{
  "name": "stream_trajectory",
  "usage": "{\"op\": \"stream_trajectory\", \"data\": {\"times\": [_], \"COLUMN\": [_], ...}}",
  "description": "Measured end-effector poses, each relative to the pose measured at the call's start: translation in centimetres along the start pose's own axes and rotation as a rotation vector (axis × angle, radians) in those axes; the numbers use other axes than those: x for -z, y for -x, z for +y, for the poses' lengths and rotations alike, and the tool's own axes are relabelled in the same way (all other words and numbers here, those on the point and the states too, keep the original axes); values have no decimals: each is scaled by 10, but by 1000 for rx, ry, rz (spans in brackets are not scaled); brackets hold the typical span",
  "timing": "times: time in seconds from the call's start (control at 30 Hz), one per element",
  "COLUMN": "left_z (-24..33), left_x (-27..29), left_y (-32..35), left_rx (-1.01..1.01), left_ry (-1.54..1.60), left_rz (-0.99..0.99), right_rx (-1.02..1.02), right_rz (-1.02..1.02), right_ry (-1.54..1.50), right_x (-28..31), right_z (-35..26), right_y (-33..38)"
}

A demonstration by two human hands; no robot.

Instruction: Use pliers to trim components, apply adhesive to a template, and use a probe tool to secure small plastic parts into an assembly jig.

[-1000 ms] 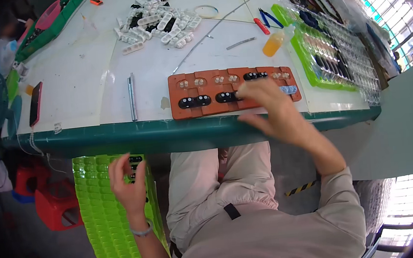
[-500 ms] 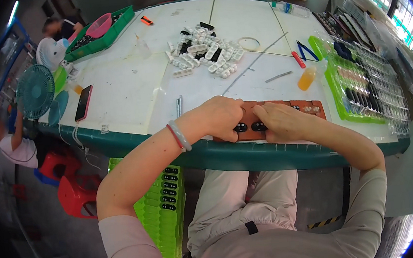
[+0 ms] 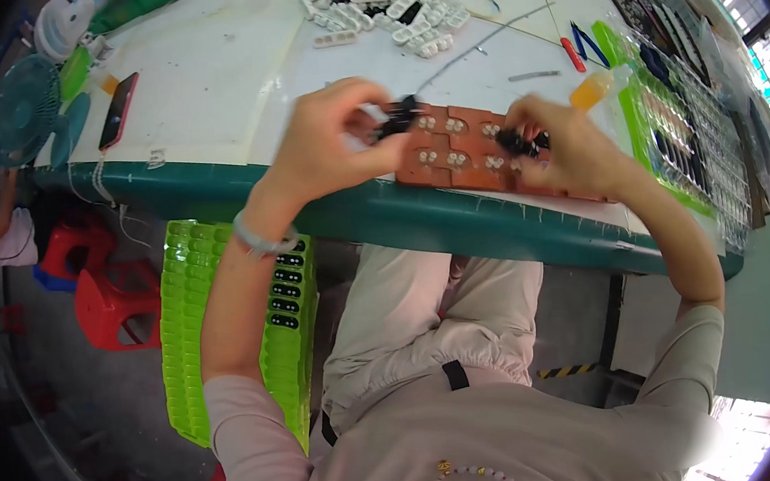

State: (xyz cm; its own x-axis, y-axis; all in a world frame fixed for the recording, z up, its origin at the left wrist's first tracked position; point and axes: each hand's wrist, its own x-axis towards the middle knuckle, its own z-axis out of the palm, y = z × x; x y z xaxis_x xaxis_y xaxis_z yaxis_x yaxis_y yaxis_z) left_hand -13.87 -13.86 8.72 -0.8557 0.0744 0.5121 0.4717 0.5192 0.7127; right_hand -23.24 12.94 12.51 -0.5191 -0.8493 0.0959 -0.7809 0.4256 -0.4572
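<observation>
My left hand (image 3: 326, 145) is raised just left of a reddish-brown block (image 3: 476, 178). Between its thumb and fingers is a small black plastic part (image 3: 399, 117). Over the block's right half, my right hand (image 3: 569, 146) grips another black plastic part (image 3: 521, 142). Small pale, shiny pieces (image 3: 457, 158) sit in pairs in the block's recesses. The block lies at the table's front edge, partly covered by my right hand. The exact shape of both black parts is blurred and partly hidden by fingers.
A heap of white and black plastic pieces (image 3: 397, 10) lies farther back. On the right are pliers (image 3: 588, 44), a red-handled tool (image 3: 573, 54), an orange-liquid bottle (image 3: 593, 89) and a green tray (image 3: 623, 114). Green trays (image 3: 219, 328) stand below the table edge, left of my legs.
Both hands have lifted off the block and moved apart, each now holding a black part. Pale pieces show in the uncovered recesses. The whole view has shifted downward.
</observation>
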Motion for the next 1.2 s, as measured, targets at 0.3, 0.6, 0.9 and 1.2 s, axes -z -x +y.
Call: {"op": "stream_trajectory", "data": {"times": [0.3, 0.6, 0.9, 1.2], "left_z": [-7, 48, 8, -43], "left_x": [16, -88, -96, -109], "left_y": [302, 445, 407, 409], "left_rx": [866, 1520, 1465, 1325], "left_ry": [260, 409, -320, -451], "left_rz": [788, 1165, 1023, 897], "right_rx": [257, 111, 216, 197], "right_rz": [85, -603, -459, -257], "right_ry": [-319, -241, -7, -464], "right_x": [-69, -382, -437, -306], "right_z": [-116, -170, -201, -152], "right_y": [-2, -35, -31, -4]}}
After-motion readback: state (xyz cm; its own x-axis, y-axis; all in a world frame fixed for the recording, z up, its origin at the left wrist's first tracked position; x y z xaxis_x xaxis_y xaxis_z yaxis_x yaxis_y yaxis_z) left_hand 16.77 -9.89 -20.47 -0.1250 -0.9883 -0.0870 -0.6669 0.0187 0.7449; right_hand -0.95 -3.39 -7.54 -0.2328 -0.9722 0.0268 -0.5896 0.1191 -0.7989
